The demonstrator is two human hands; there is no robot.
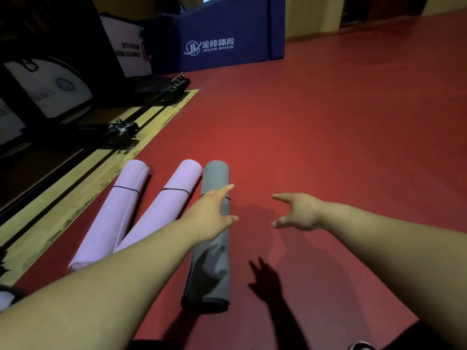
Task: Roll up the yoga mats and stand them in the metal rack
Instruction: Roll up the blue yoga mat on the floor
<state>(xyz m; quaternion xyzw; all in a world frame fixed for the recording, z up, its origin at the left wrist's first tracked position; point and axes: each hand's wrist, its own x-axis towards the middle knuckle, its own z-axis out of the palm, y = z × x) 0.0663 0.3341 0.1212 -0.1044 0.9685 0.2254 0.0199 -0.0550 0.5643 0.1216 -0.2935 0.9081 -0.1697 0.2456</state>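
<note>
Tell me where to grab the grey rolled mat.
Probably around its middle, from above and the right: the grey mat lies flat on the red floor, with a pink mat close on its left, its right side free. The left hand hovers over that part.

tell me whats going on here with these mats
A person reaches both open hands toward a rolled grey mat lying on the red floor. The left hand is over it; the right hand hovers beside it, holding nothing. Two rolled pink mats, each banded, lie to its left. None stands upright.
</note>
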